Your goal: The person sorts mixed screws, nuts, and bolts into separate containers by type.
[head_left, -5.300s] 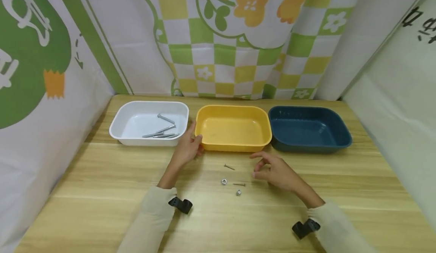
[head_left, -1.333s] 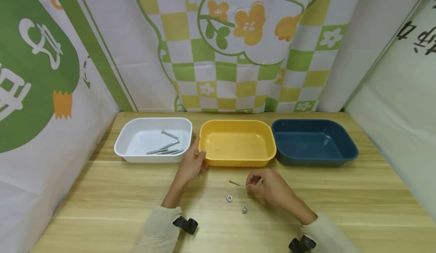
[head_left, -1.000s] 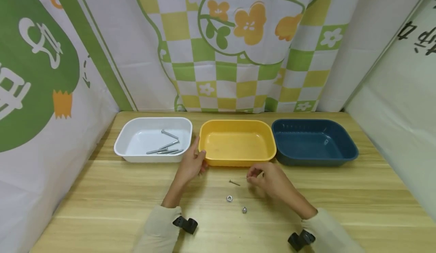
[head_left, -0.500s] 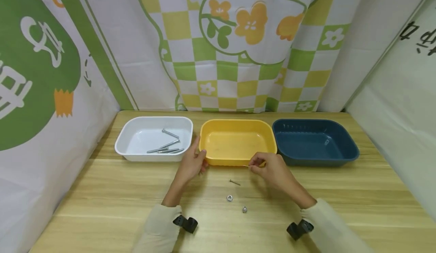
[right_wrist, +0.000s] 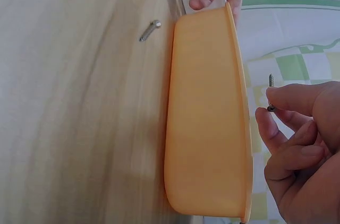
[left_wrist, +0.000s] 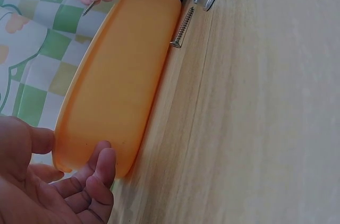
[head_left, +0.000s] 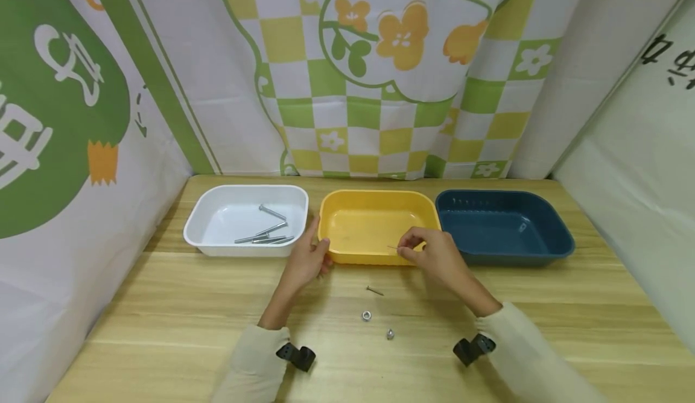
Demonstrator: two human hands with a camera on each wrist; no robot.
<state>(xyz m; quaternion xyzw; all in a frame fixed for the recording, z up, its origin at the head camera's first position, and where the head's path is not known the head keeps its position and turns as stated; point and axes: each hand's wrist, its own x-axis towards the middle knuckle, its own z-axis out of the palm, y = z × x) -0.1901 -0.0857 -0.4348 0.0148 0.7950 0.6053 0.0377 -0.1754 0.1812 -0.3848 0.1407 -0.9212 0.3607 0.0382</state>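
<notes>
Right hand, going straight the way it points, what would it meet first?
Probably the yellow tray: the right hand points left across it. The hand looks higher than the tray, so it might pass over to the left hand; depth is unclear.

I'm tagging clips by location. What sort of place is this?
Perhaps a screened-off work booth: printed cloth hangs behind a wood-grain table, with a screw in front of a yellow tray.

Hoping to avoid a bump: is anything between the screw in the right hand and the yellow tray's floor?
Nothing visible; the right hand holds the screw higher than the rim of the open yellow tray.
</notes>
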